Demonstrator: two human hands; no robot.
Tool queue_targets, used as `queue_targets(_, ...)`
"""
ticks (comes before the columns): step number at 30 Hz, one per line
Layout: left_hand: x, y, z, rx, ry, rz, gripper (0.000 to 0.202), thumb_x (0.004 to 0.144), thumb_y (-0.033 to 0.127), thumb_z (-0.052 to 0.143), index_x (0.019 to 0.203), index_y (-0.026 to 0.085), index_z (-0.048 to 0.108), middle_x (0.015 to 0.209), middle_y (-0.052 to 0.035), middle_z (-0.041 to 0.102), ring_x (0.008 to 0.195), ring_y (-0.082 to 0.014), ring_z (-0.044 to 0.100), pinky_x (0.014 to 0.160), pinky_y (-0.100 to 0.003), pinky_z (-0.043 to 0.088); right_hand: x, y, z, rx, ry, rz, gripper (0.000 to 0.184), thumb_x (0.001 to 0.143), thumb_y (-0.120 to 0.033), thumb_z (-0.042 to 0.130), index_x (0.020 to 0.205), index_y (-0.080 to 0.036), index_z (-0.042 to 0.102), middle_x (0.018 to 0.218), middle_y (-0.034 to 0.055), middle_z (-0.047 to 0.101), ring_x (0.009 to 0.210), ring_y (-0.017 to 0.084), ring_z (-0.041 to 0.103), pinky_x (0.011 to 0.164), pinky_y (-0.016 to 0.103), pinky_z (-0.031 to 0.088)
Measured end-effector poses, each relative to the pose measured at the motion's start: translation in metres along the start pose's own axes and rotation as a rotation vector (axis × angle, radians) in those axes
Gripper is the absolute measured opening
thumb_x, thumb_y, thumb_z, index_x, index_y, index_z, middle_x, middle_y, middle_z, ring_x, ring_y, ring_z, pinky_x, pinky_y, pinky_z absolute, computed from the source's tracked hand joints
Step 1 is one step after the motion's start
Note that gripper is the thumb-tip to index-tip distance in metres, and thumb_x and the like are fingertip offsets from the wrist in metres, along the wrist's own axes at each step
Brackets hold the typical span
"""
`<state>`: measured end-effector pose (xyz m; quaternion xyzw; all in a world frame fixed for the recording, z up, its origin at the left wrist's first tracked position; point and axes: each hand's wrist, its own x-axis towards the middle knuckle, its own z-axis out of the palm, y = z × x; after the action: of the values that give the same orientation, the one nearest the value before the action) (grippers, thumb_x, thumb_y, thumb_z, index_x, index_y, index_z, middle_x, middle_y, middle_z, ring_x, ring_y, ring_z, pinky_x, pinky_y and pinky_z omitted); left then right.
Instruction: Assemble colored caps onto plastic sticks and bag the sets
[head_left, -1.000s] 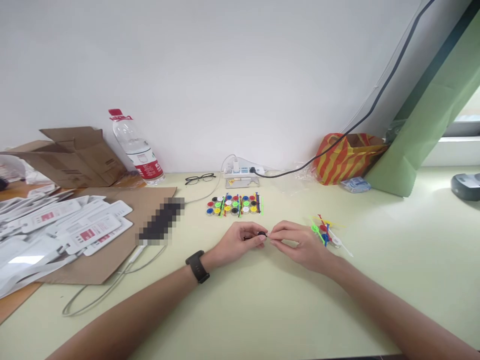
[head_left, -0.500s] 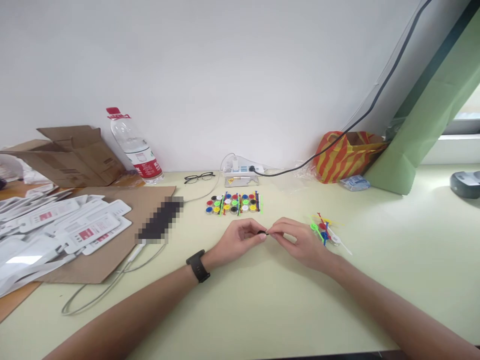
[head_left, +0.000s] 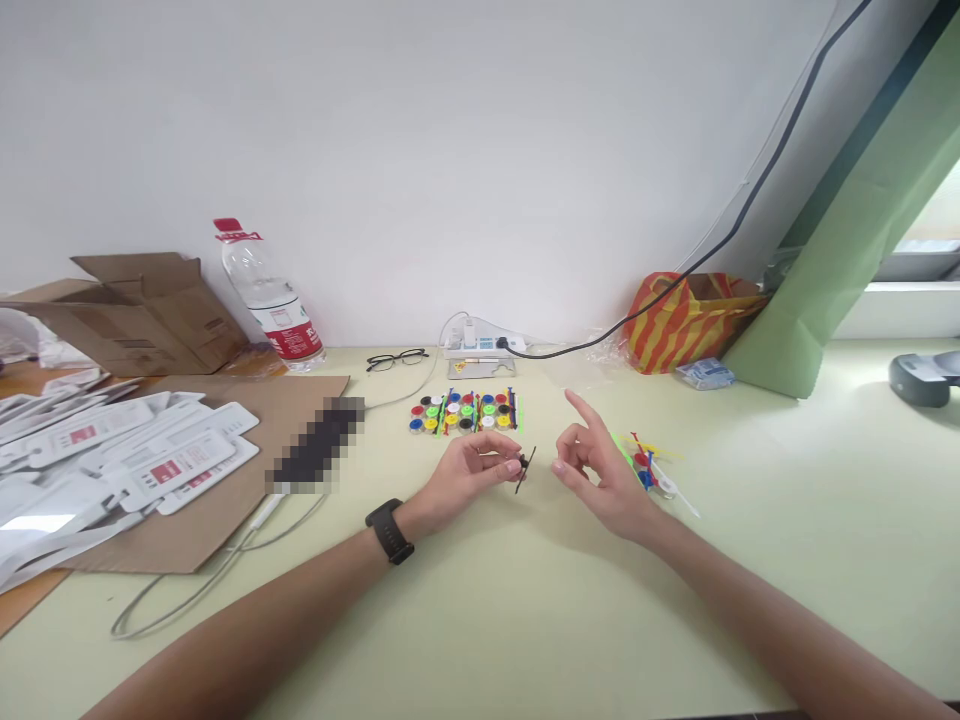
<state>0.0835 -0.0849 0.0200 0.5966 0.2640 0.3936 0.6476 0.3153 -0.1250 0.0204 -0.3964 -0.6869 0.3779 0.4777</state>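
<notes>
My left hand (head_left: 480,472), with a black watch on its wrist, pinches a small black plastic piece with a thin black stick (head_left: 529,462) standing slantwise at its end. The piece's body is mostly hidden by the thumb and fingers. To the right, my right hand (head_left: 596,470) holds nothing; its index finger points up, apart from the thumb and the curled other fingers. Behind my hands lie rows of small coloured round pieces (head_left: 466,411) with coloured sticks between them. Just right of my right hand is a loose pile of similar discs and sticks (head_left: 654,474).
White labelled packets (head_left: 176,465) lie on a cardboard sheet (head_left: 217,530) at left, near a pixelated dark object (head_left: 315,445) with a cable. Behind stand a carton (head_left: 150,320), a tilted bottle (head_left: 281,315), glasses (head_left: 396,359), a power strip (head_left: 480,346) and a striped bag (head_left: 675,320).
My right hand has let go of the black piece and drawn back to the right, its index finger now raised. My left hand keeps the piece, whose stick now shows crosswise.
</notes>
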Motion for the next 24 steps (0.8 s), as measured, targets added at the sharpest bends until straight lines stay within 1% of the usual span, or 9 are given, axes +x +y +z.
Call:
queue_targets(2, 0.000, -0.001, -0.001, 0.008, 0.025, 0.002, 0.025, 0.084, 0.028, 0.083, 0.100, 0.016, 0.069, 0.092, -0.0054, 0.072, 0.088, -0.0198, 0.072, 0.083, -0.033, 0.055, 0.000, -0.002, -0.001, 0.084, -0.028, 0.048, 0.062, 0.096, -0.043, 0.064, 0.151, -0.034, 0.038, 0.089, -0.0021, 0.050, 0.064, 0.013, 0.045, 0.061, 0.029, 0.040)
queue_targets(4, 0.000, -0.002, -0.001, 0.032, 0.051, 0.009, 0.026, 0.082, 0.029, 0.084, 0.099, 0.015, 0.069, 0.092, -0.0056, 0.072, 0.088, -0.0196, 0.073, 0.082, -0.032, 0.055, 0.001, -0.002, -0.005, 0.169, -0.135, 0.112, 0.036, 0.100, -0.055, 0.052, 0.109, -0.023, 0.067, 0.076, -0.0016, 0.048, 0.060, 0.013, 0.040, 0.058, 0.029, 0.035)
queue_targets(5, 0.000, -0.002, -0.002, 0.047, 0.061, 0.014, 0.026, 0.082, 0.029, 0.084, 0.099, 0.015, 0.069, 0.092, -0.0056, 0.072, 0.086, -0.0190, 0.073, 0.080, -0.031, 0.055, 0.001, -0.002, -0.007, 0.215, -0.214, 0.150, 0.053, 0.102, -0.061, 0.040, 0.080, -0.020, 0.067, 0.067, -0.0010, 0.044, 0.058, 0.014, 0.037, 0.057, 0.030, 0.032)
queue_targets(6, 0.000, -0.002, -0.002, 0.061, 0.066, 0.020, 0.026, 0.083, 0.029, 0.083, 0.100, 0.015, 0.069, 0.091, -0.0056, 0.071, 0.085, -0.0182, 0.072, 0.078, -0.030, 0.055, 0.002, -0.001, -0.009, 0.255, -0.290, 0.185, 0.069, 0.103, -0.064, 0.029, 0.059, -0.019, 0.057, 0.060, -0.0005, 0.038, 0.055, 0.014, 0.034, 0.055, 0.031, 0.029)
queue_targets(8, 0.000, -0.002, -0.002, 0.076, 0.061, 0.025, 0.026, 0.084, 0.029, 0.082, 0.101, 0.015, 0.069, 0.090, -0.0053, 0.071, 0.083, -0.0170, 0.071, 0.074, -0.028, 0.054, 0.002, 0.002, -0.012, 0.290, -0.350, 0.230, 0.079, 0.102, -0.068, 0.018, 0.045, -0.020, 0.043, 0.052, -0.0001, 0.031, 0.054, 0.015, 0.029, 0.054, 0.032, 0.024)
queue_targets(10, 0.000, -0.002, -0.002, 0.075, 0.048, 0.027, 0.025, 0.085, 0.029, 0.081, 0.101, 0.015, 0.069, 0.088, -0.0049, 0.070, 0.082, -0.0165, 0.071, 0.073, -0.027, 0.054, 0.003, 0.004, -0.013, 0.276, -0.289, 0.255, 0.077, 0.100, -0.072, 0.026, 0.051, -0.019, 0.053, 0.054, -0.0011, 0.031, 0.055, 0.015, 0.028, 0.055, 0.031, 0.021)
queue_targets(13, 0.000, -0.001, -0.001, 0.069, 0.039, 0.029, 0.026, 0.084, 0.031, 0.082, 0.100, 0.014, 0.069, 0.088, -0.0052, 0.070, 0.083, -0.0176, 0.071, 0.073, -0.028, 0.054, 0.004, 0.004, -0.009, 0.264, -0.198, 0.291, 0.066, 0.097, -0.073, 0.038, 0.074, -0.018, 0.067, 0.058, -0.0026, 0.035, 0.057, 0.014, 0.031, 0.055, 0.029, 0.023)
queue_targets(18, -0.001, 0.001, 0.000, 0.069, 0.029, 0.017, 0.027, 0.083, 0.032, 0.083, 0.099, 0.015, 0.069, 0.091, -0.0056, 0.070, 0.084, -0.0175, 0.070, 0.075, -0.030, 0.055, 0.005, 0.000, -0.003, 0.230, -0.211, 0.275, 0.050, 0.097, -0.065, 0.052, 0.100, -0.019, 0.071, 0.066, -0.0029, 0.040, 0.061, 0.014, 0.035, 0.056, 0.028, 0.027)
queue_targets(24, -0.003, 0.005, 0.002, 0.075, 0.036, 0.016, 0.024, 0.081, 0.030, 0.084, 0.094, 0.015, 0.069, 0.090, -0.0042, 0.069, 0.084, -0.0157, 0.067, 0.079, -0.030, 0.054, 0.004, -0.001, -0.003, 0.241, -0.255, 0.275, 0.045, 0.098, -0.061, 0.054, 0.106, -0.020, 0.069, 0.069, -0.0032, 0.041, 0.062, 0.013, 0.036, 0.058, 0.027, 0.031)
